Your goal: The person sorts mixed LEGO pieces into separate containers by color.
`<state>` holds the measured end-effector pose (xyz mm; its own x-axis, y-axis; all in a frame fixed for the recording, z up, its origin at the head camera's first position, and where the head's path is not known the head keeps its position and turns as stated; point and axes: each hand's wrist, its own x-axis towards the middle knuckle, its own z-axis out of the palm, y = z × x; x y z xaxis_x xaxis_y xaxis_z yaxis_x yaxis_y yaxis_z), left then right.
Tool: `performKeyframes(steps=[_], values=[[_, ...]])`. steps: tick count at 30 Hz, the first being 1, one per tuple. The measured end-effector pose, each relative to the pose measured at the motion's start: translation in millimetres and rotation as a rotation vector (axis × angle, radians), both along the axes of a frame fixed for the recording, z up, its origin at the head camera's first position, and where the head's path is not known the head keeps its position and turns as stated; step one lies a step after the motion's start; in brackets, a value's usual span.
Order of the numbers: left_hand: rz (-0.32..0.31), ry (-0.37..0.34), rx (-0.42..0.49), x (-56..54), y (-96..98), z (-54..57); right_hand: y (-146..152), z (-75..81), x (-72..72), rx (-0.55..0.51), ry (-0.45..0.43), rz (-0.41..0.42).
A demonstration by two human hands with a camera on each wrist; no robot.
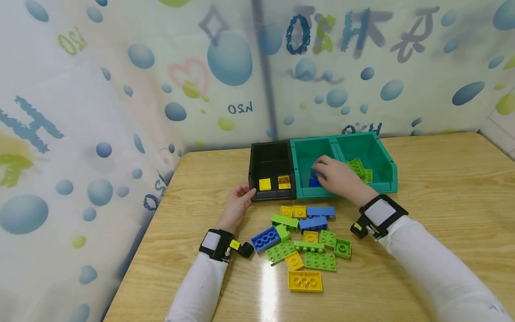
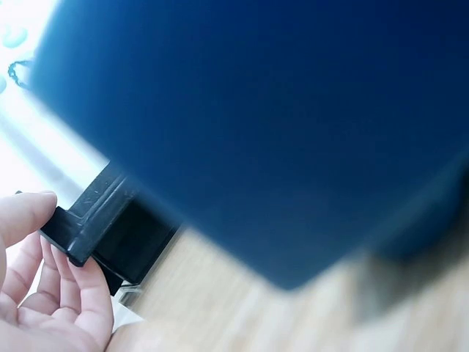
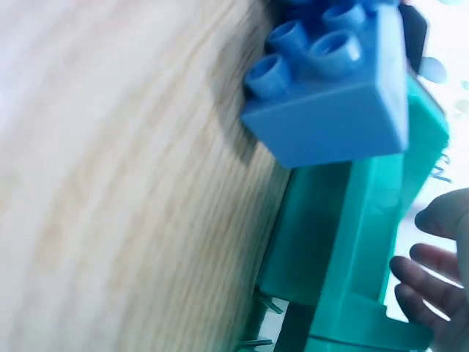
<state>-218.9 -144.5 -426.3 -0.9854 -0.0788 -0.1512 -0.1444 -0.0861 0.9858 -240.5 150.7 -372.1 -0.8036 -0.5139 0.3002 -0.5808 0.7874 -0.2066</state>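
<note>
My left hand [image 1: 236, 202] grips the near left corner of the black bin [image 1: 270, 156]; in the left wrist view the thumb lies over its rim and the fingers curl beneath. Two yellow bricks, one of them a smooth-topped yellow brick [image 1: 264, 184], lie in that bin. My right hand [image 1: 339, 177] reaches into the middle, teal bin [image 1: 315, 192]. Below its fingertips are blue bricks [image 1: 314, 182], partly hidden by the hand. The right wrist view shows the thumb and fingers [image 3: 429, 282] apart, with no brick visible between them.
Green bricks [image 1: 356, 167] lie in the right teal bin [image 1: 388, 187]. On the wooden table [image 1: 434, 188] before the bins are several loose bricks, among them a blue brick [image 1: 265, 239], a green brick [image 1: 320, 261] and a yellow brick [image 1: 305, 281]. A patterned curtain [image 1: 229, 129] hangs behind.
</note>
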Motion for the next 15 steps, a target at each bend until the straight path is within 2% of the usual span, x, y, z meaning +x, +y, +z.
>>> performKeyframes(steps=[8, 15], values=[[-0.017, -0.003, -0.002, 0.6, -0.3, 1.1, 15, -0.5, 20.2, -0.232, -0.075, 0.036], [-0.002, 0.005, -0.019, 0.6, -0.7, 0.5, 21, -6.2, 37.1, -0.302, -0.131, 0.104]])
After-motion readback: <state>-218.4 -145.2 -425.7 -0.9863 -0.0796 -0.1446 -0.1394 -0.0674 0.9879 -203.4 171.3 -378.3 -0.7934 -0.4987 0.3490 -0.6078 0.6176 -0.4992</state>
